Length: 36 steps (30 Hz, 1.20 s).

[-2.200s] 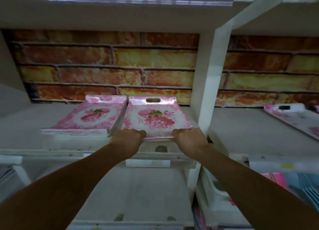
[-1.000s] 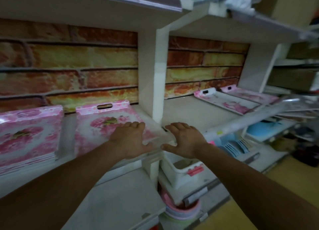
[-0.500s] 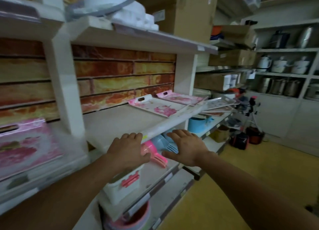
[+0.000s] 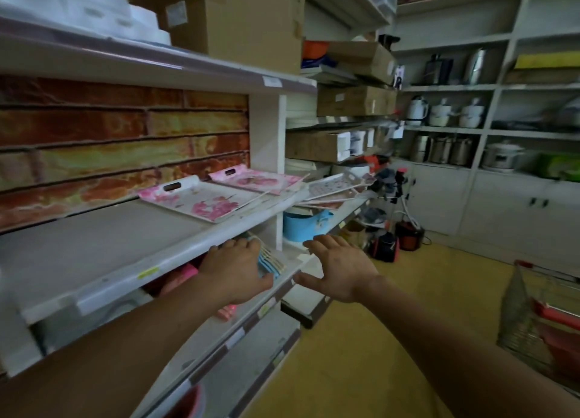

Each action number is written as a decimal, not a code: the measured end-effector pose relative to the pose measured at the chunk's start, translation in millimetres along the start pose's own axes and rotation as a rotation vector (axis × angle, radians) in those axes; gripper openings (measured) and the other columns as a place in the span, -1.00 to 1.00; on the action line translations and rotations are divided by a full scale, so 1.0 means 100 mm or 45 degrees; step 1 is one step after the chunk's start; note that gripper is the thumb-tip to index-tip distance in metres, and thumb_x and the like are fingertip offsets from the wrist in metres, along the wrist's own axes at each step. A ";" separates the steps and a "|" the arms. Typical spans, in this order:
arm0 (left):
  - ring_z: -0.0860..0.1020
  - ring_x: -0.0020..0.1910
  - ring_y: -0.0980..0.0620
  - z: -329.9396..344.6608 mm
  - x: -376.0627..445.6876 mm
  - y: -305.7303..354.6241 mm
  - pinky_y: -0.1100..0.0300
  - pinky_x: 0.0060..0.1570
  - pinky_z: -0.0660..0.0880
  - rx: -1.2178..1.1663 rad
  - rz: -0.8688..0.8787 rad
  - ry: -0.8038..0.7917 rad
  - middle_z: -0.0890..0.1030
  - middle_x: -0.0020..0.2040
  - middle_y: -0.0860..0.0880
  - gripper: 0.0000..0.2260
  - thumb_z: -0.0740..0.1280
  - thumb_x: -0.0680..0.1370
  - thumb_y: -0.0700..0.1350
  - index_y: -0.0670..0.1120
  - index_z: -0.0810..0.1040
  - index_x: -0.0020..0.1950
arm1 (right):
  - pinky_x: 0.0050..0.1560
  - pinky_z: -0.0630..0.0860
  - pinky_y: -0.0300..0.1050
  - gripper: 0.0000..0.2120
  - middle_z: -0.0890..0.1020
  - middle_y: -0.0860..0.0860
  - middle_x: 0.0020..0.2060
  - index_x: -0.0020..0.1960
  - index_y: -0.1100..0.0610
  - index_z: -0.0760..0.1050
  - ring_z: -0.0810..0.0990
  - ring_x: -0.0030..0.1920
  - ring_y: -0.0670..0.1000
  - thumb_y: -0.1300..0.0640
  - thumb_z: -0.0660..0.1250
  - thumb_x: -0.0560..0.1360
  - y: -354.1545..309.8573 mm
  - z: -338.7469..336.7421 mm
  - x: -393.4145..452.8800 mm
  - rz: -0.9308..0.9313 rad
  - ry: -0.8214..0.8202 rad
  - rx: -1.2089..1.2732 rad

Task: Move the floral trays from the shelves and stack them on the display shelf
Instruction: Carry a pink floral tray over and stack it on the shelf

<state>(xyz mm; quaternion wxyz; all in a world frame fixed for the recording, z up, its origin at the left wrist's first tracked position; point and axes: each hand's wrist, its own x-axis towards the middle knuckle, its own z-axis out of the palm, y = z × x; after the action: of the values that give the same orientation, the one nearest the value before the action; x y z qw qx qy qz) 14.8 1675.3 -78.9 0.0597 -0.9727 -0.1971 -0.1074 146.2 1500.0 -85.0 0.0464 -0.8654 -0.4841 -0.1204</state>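
Note:
Two pink floral trays lie side by side on the white shelf (image 4: pixel 103 248) in front of the brick-pattern back wall: a paler one (image 4: pixel 201 199) with a dark handle slot and a pinker one (image 4: pixel 254 179) to its right. More patterned trays (image 4: pixel 332 187) lie tilted on the adjoining shelf further right. My left hand (image 4: pixel 233 271) and my right hand (image 4: pixel 340 268) hover empty below and in front of the shelf edge, fingers spread, touching nothing.
A blue tub (image 4: pixel 303 224) sits under the tray shelf. Lower shelves hold pink and blue plastic goods. Cardboard boxes (image 4: pixel 248 19) stand on the top shelf. A wire basket (image 4: pixel 539 320) stands on the yellow floor at right. Pots fill the far shelves (image 4: pixel 470 116).
Both hands let go of the floral tray on the left shelf section. The view swung right along the shelving; my empty hands moved right with it toward the other two trays.

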 end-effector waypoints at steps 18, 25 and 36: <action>0.42 0.23 -0.13 0.51 2.26 0.18 -0.02 0.12 0.38 -0.016 0.047 0.046 0.46 0.29 -0.09 -0.43 0.16 0.47 0.29 -0.05 0.31 0.34 | 0.38 0.28 0.12 -0.23 0.23 0.02 0.48 0.51 -0.01 0.13 0.19 0.45 0.09 -0.42 0.10 0.46 1.34 0.31 1.68 0.042 0.011 -0.072; 0.44 0.19 -0.14 0.73 2.77 -0.31 0.00 0.08 0.43 0.040 -0.130 0.008 0.47 0.26 -0.10 -0.43 0.19 0.47 0.29 -0.07 0.31 0.30 | 0.39 0.23 0.08 -0.25 0.23 0.02 0.48 0.52 -0.02 0.12 0.22 0.45 0.09 -0.39 0.15 0.46 1.46 0.57 2.55 -0.110 0.009 -0.044; 0.44 0.24 -0.13 1.07 3.14 -0.90 -0.01 0.14 0.44 0.143 -0.674 -0.046 0.45 0.30 -0.10 -0.40 0.18 0.49 0.27 -0.07 0.27 0.40 | 0.38 0.26 0.05 -0.31 0.26 0.04 0.46 0.50 0.00 0.17 0.22 0.43 0.08 -0.29 0.22 0.49 1.30 1.21 4.20 -0.686 0.003 0.121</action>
<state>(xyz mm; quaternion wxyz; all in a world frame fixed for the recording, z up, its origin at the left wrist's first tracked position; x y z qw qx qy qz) 281.0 1890.9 -103.0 0.0797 -0.8842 -0.4512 -0.0907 487.4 1802.4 -91.0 0.0539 -0.7020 -0.7021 -0.1064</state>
